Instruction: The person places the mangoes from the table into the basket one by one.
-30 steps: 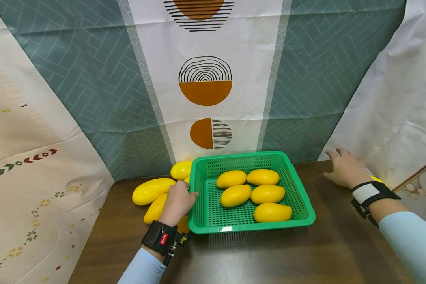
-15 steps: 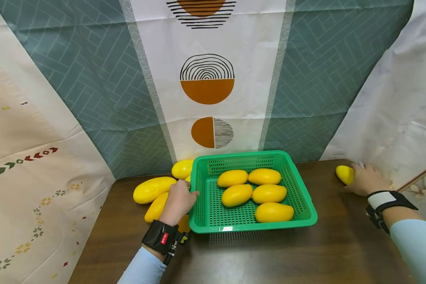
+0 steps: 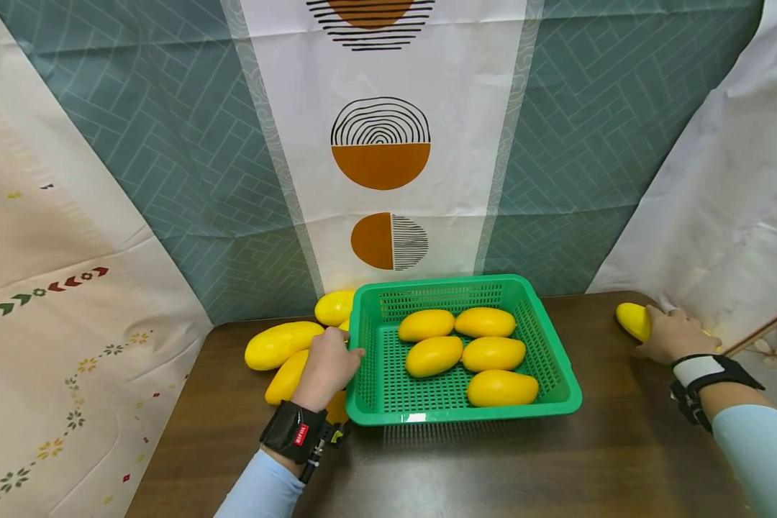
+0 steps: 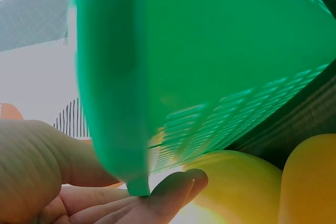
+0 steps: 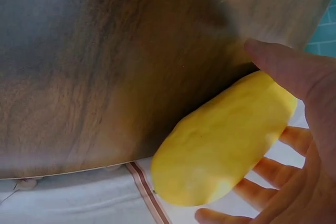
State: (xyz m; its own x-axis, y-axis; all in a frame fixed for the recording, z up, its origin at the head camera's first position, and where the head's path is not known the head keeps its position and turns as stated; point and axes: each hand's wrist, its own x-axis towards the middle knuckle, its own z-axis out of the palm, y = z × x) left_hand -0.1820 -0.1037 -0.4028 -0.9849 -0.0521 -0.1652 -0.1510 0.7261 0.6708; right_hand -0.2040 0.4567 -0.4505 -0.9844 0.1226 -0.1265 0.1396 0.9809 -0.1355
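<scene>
A green plastic basket [image 3: 464,419] stands mid-table with several yellow mangoes [image 3: 502,388] inside. My left hand [image 3: 326,368] pinches its left rim, thumb on one side and fingers on the other in the left wrist view. More yellow mangoes [image 3: 282,346] lie left of the basket, partly behind that hand. At the table's far right, my right hand [image 3: 676,337] grips a single mango [image 5: 226,140]. The right wrist view shows the thumb at one side of this mango and the fingers along the opposite side. In the head view, the hand hides much of it.
A dark wooden table [image 3: 401,475] lies beneath everything. Patterned cloth [image 3: 388,173] hangs along its back edge, with pale cloth [image 3: 719,237] at the right and floral cloth [image 3: 91,374] at the left.
My right hand has moved right and down to the far-right mango, its fingers closing round it. The left hand stays on the basket rim. The head view has shifted slightly.
</scene>
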